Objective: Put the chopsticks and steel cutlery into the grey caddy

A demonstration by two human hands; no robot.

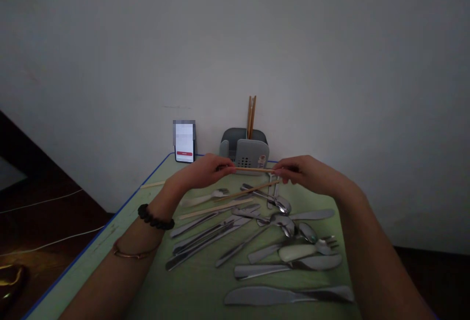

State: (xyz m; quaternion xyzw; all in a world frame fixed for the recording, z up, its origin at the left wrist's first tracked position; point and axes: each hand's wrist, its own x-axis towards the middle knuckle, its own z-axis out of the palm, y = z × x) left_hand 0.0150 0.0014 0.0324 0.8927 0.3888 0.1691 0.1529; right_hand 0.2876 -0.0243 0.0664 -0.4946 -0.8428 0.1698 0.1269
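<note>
My left hand (205, 170) and my right hand (303, 172) each pinch one end of a wooden chopstick (253, 169), held level above the green table (91, 256). A second chopstick (253, 190) slants down from my right fingers toward the left. Just behind the hands stands a grey cutlery holder (245, 149) with two chopsticks (251, 116) upright in it. Below the hands lie several metal spoons, forks and knives (279, 251) and another chopstick (215, 209), spread over the table.
A phone (184, 141) with a lit screen leans against the white wall at the table's far left corner. The table's blue left edge drops to a dark floor with white cables (47, 244). One more chopstick (152, 184) lies near the left edge.
</note>
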